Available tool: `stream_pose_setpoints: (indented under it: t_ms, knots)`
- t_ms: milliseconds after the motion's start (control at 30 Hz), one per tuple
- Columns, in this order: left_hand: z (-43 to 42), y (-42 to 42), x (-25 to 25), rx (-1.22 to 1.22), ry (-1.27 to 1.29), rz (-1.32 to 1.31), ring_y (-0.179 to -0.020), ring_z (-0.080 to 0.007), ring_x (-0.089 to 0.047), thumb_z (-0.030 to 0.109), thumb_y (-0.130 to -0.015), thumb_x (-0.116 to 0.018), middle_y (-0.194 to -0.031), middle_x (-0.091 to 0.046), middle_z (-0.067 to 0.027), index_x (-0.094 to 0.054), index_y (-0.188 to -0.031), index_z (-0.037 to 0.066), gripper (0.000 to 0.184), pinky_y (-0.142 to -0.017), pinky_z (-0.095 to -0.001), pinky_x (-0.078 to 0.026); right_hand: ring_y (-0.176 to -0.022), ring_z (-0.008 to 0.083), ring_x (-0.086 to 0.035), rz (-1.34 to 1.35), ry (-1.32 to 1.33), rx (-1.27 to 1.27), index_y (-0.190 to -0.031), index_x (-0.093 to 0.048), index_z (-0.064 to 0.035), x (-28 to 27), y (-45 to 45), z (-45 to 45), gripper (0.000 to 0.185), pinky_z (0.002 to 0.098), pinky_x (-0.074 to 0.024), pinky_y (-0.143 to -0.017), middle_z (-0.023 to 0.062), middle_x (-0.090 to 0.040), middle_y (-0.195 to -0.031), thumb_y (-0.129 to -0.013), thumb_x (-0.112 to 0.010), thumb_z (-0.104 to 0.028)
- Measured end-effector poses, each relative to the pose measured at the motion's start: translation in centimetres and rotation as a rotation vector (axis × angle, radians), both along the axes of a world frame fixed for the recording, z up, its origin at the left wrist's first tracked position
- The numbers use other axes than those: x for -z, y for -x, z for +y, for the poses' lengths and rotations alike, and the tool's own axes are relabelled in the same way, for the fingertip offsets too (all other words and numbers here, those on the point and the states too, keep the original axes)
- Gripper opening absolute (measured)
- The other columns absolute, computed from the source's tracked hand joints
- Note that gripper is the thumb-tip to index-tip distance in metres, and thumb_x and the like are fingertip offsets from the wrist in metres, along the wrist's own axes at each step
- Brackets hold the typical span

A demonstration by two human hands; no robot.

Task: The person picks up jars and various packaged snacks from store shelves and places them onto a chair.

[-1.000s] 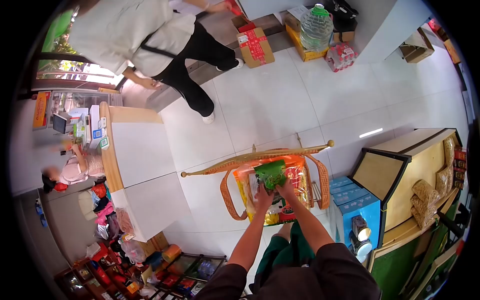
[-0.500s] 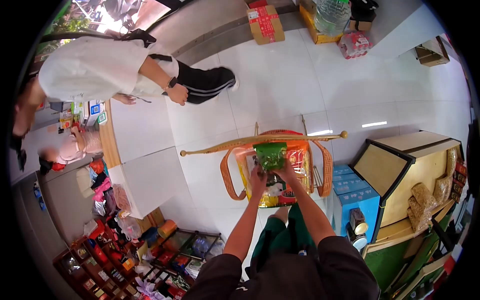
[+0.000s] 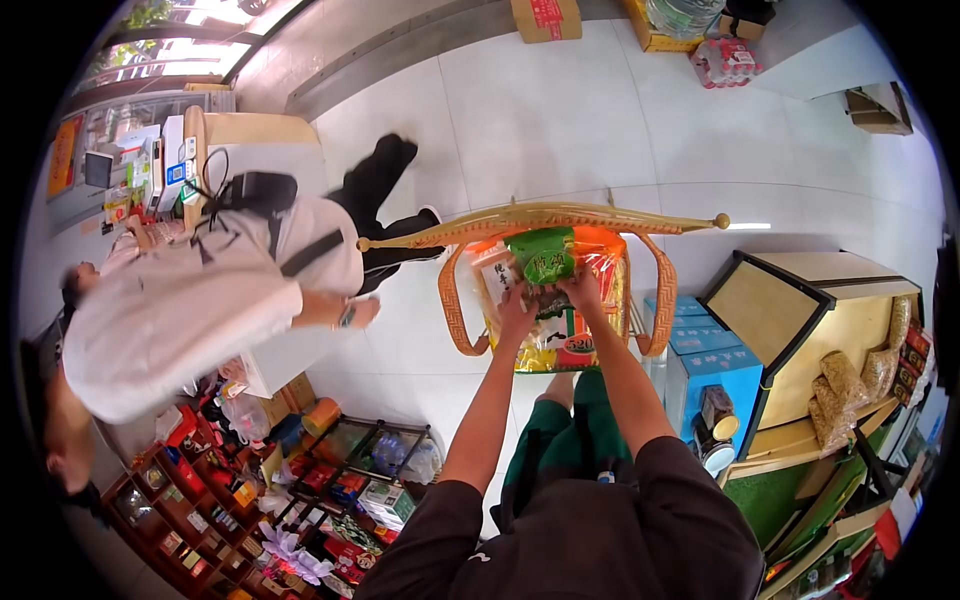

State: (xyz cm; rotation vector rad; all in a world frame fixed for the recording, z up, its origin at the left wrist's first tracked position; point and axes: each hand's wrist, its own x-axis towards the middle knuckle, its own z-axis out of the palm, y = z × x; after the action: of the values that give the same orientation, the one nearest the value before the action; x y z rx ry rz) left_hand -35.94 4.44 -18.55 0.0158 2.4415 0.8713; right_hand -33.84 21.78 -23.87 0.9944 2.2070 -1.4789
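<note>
A green food packet (image 3: 546, 258) with white lettering lies face up at the top of a pile of bright packages (image 3: 575, 348). My left hand (image 3: 517, 308) grips its lower left side, with the fingers bent at the edge. At the lower right corner my right hand (image 3: 581, 290) has its fingers closed on the same packet. Underneath are orange, red and yellow printed bags, partly covered by my hands. The pile rests within a rattan chair-like frame (image 3: 657, 300), which has woven side loops and a long knobbed top rail (image 3: 545, 216).
Another person (image 3: 190, 290) in a light top walks on my left. Blue boxes (image 3: 710, 375) and a wooden display case (image 3: 770, 320) with bagged goods stand at right. Crowded shelves (image 3: 200, 520) are lower left. A taped carton (image 3: 547, 18) sits far ahead.
The other person has moved from the far left to nearer my left side. The view has shifted, with the frame and packages now higher in it. Both hands stay at the green packet.
</note>
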Motion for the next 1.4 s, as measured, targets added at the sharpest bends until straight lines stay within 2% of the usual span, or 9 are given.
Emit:
stream_pose_setpoints:
  t_ms: [167, 300, 367, 533, 667, 1167, 1300, 1367, 1400]
  knots:
    - [2.1, -1.6, -2.6, 0.039, 0.245, 0.133, -0.128, -0.0373, -0.025, 0.026, -0.072, -0.065, -0.139, -0.027, -0.0168, -0.04, -0.131, 0.016, 0.064, -0.104, -0.049, -0.021, -0.079, 0.0236, -0.061, 0.099, 0.101, 0.073, -0.102, -0.044, -0.0007, -3.1, -0.3, 1.6, 0.05, 0.0327, -0.0468, -0.066, 0.011, -0.059, -0.082, -0.067, -0.074, -0.02]
    - [0.2, -2.8, -1.8, -0.036, 0.242, 0.076, -0.134, -0.0425, -0.006, 0.034, -0.067, -0.068, -0.146, -0.005, -0.0218, -0.028, -0.139, 0.022, 0.083, -0.109, -0.0501, -0.012, -0.073, 0.0198, -0.058, 0.383, 0.293, 0.204, -0.103, -0.044, -0.0007, 2.9, -3.2, 1.2, 0.045, 0.0316, -0.0464, -0.064, 0.0067, -0.057, -0.079, -0.07, -0.071, -0.012]
    - [-0.6, -3.5, -1.3, 0.209, 0.218, 0.186, -0.134, -0.0425, -0.003, 0.035, -0.066, -0.068, -0.145, -0.003, -0.0258, -0.027, -0.14, 0.023, 0.085, -0.108, -0.0522, -0.011, -0.077, 0.0178, -0.06, 0.205, -0.064, -0.022, -0.107, -0.044, -0.0008, -3.0, -2.7, 2.5, 0.041, 0.0291, -0.0481, -0.066, 0.0044, -0.059, -0.081, -0.073, -0.067, -0.003]
    - [-0.8, -3.3, -3.3, 0.288, 0.063, 0.189, -0.132, -0.0467, -0.004, 0.022, -0.063, -0.072, -0.144, -0.005, -0.028, -0.037, -0.135, 0.023, 0.08, -0.107, -0.0545, -0.012, -0.078, 0.0258, -0.061, 0.23, 0.321, 0.199, -0.124, -0.043, -0.0047, 3.7, -5.0, 1.7, 0.061, 0.0363, -0.0472, -0.069, 0.0126, -0.063, -0.089, -0.069, -0.069, -0.014]
    - [-1.8, -2.8, -2.2, 0.286, 0.101, 0.169, -0.129, -0.0493, -0.015, 0.022, -0.066, -0.071, -0.145, -0.007, -0.0252, -0.042, -0.131, 0.027, 0.072, -0.106, -0.054, -0.018, -0.074, 0.0152, -0.061, 0.156, 0.119, 0.156, -0.105, -0.052, -0.0042, -3.2, -4.2, 2.5, 0.043, 0.0303, -0.0478, -0.065, 0.0076, -0.063, -0.083, -0.07, -0.073, -0.016]
    - [-0.8, -6.0, -3.9, 0.139, 0.15, 0.263, -0.126, -0.0447, -0.027, 0.015, -0.071, -0.065, -0.139, -0.027, -0.0192, -0.053, -0.114, 0.014, 0.045, -0.102, -0.0502, -0.028, -0.089, 0.0348, -0.06, 0.005, -0.12, 0.136, -0.118, -0.046, -0.0028, -2.8, -4.8, 2.0, 0.068, 0.0421, -0.0476, -0.075, 0.019, -0.06, -0.098, -0.067, -0.072, -0.039]
    - [-3.7, -7.6, -1.3, 0.121, -0.005, 0.222, -0.121, -0.0381, -0.036, 0.015, -0.071, -0.065, -0.127, -0.042, -0.0195, -0.057, -0.106, 0.012, 0.037, -0.099, -0.0468, -0.031, -0.088, 0.036, -0.059, -0.075, -0.013, 0.161, -0.117, -0.047, -0.0002, -6.8, -5.2, 1.7, 0.066, 0.0428, -0.0471, -0.076, 0.0197, -0.061, -0.093, -0.067, -0.071, -0.037]
    - [-4.6, -8.1, -2.4, 0.092, -0.071, 0.123, -0.115, -0.0355, -0.042, 0.017, -0.071, -0.064, -0.116, -0.051, -0.0189, -0.06, -0.102, 0.011, 0.032, -0.096, -0.0446, -0.033, -0.086, 0.0329, -0.061, 0.152, -0.141, 0.172, -0.112, -0.052, -0.0001, 0.9, -9.5, 0.0, 0.052, 0.0409, -0.0475, -0.074, 0.0178, -0.064, -0.092, -0.071, -0.068, -0.027]
    - [-5.1, -8.0, -3.3, 0.152, 0.044, 0.116, -0.114, -0.0346, -0.043, 0.019, -0.072, -0.063, -0.115, -0.052, -0.0183, -0.06, -0.103, 0.012, 0.032, -0.094, -0.046, -0.034, -0.081, 0.0282, -0.061, 0.178, 0.247, 0.194, -0.111, -0.054, -0.001, -5.6, -8.9, 1.5, 0.044, 0.0361, -0.0476, -0.072, 0.0156, -0.064, -0.092, -0.074, -0.066, -0.02]
